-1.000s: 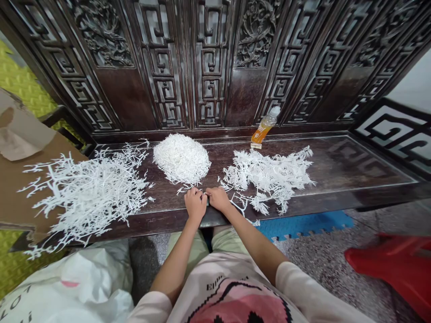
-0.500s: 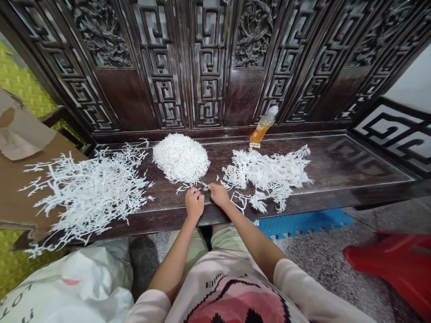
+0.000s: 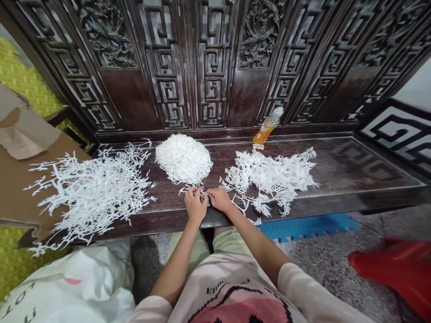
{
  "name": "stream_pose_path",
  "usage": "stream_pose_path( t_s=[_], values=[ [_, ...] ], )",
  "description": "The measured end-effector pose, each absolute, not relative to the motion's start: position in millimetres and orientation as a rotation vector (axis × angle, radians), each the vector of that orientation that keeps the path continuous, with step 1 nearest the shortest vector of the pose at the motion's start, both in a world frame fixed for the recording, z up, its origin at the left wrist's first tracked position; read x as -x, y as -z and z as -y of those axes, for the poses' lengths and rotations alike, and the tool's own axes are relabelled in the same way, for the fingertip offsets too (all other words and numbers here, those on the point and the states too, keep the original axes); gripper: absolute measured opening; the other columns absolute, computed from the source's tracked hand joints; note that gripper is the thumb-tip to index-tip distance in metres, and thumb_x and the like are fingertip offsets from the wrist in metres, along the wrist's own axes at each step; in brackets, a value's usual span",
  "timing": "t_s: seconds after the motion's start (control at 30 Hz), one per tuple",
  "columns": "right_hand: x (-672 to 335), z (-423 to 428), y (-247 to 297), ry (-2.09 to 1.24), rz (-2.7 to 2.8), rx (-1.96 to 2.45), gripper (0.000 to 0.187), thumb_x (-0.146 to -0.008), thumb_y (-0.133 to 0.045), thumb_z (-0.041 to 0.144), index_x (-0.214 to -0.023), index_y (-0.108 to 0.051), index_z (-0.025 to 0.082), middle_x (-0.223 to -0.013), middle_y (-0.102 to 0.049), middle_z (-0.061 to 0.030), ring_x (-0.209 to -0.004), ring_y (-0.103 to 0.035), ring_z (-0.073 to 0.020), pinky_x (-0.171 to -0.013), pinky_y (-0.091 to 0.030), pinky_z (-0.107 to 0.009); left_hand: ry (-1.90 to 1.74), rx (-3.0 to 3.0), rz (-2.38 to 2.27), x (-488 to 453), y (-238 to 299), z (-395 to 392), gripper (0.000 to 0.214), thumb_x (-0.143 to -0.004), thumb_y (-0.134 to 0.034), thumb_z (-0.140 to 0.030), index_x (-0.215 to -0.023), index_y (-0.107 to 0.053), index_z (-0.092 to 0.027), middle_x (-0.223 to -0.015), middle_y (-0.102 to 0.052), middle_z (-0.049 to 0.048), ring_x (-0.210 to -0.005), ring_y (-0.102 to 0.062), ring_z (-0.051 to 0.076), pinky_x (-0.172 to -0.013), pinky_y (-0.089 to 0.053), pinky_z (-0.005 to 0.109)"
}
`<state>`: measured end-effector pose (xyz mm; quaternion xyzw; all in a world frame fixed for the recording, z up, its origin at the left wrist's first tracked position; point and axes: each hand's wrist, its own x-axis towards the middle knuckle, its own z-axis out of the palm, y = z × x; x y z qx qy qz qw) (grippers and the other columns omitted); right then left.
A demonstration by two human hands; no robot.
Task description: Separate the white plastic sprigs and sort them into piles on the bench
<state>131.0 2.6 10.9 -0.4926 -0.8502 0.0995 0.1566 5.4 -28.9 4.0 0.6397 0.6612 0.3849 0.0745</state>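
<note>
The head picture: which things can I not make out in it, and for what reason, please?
In the head view:
- What, if anything, the left hand and right hand hold: too small, covered by the hands.
- Writing on the bottle label: too small.
- Red thing: blurred, cut off by the right edge.
- White bag: cut off by the left and bottom edges.

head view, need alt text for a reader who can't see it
A person's left hand and right hand are close together at the front of a dark wooden bench. Beyond them is a heap of white bits, with branching white strands to the left, a feathery white pile to the right, and an orange drink bottle behind that pile.
</note>
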Motion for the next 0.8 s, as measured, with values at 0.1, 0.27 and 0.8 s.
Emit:
stream_pose_path(
  t_s=[0.1, 0.27, 0.8],
  values=[
    [-129.8, -1.2, -12.9, -0.278, 2.451, 1.42, 0.025, -0.087, -0.034, 0.023, -0.077, -0.057, 0.017, -0.073, -0.063, -0.0029, -0.071, -0.053, -0.0119, -0.068, -0.023, -0.024, -1.048, -1.988, -1.998, -6.3, -4.0, 30.0, 0.018, -0.077, -0.046, -0.029, -0.083, -0.06, -0.02, -0.097, -0.049, 0.0086, -0.093, -0.043, 0.023, -0.08, -0.036, 0.036],
    [-125.6, 0.6, -16.0, -0.228, 2.456, 1.526, 0.027, -0.087, -0.034, 0.025, -0.076, -0.058, 0.017, -0.073, -0.063, -0.0043, -0.072, -0.053, -0.013, -0.068, -0.023, -0.025, -1.015, -1.98, -2.042, -5.0, -1.4, 27.6, 0.016, -0.076, -0.046, -0.024, -0.072, -0.061, -0.02, -0.09, -0.049, 0.0081, -0.089, -0.042, 0.022, -0.076, -0.036, 0.036],
    [-126.1, -3.2, -7.2, -0.338, 2.354, 1.548, 0.022, -0.082, -0.035, 0.015, -0.075, -0.057, 0.017, -0.074, -0.063, -0.0027, -0.069, -0.054, -0.0122, -0.062, -0.029, -0.021, -1.086, -1.916, -1.976, -5.2, -2.7, 25.8, 0.017, -0.07, -0.046, -0.015, -0.057, -0.056, -0.019, -0.082, -0.05, 0.0052, -0.081, -0.043, 0.019, -0.072, -0.036, 0.033]
  ],
)
